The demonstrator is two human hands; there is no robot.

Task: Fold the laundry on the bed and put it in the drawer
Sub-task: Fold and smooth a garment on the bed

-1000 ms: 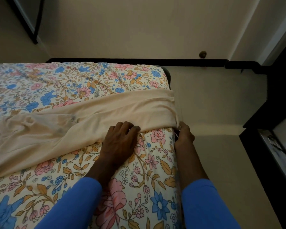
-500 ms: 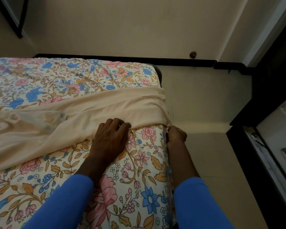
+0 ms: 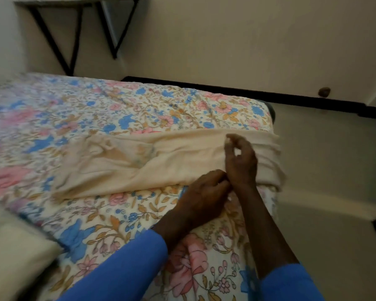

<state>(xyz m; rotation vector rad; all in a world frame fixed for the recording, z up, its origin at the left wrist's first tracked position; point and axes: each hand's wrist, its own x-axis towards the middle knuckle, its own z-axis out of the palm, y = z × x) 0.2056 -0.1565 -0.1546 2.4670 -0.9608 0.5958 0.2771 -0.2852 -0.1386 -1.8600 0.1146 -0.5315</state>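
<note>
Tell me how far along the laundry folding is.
Early stage. The cream garment lies across the bed as a long band, one end rumpled. The left hand is at its near edge, the right hand raised above it. Left to do: the remaining folds and the drawer, not in view.

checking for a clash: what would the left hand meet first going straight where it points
Most likely the right hand, at its wrist, just ahead of the left hand; depth unclear.

You'll find nothing readable here: the floral-print bedsheet [image 3: 126, 216] and the plain cream cloth [image 3: 172, 168] carry no lettering, labels or numbers.
</note>
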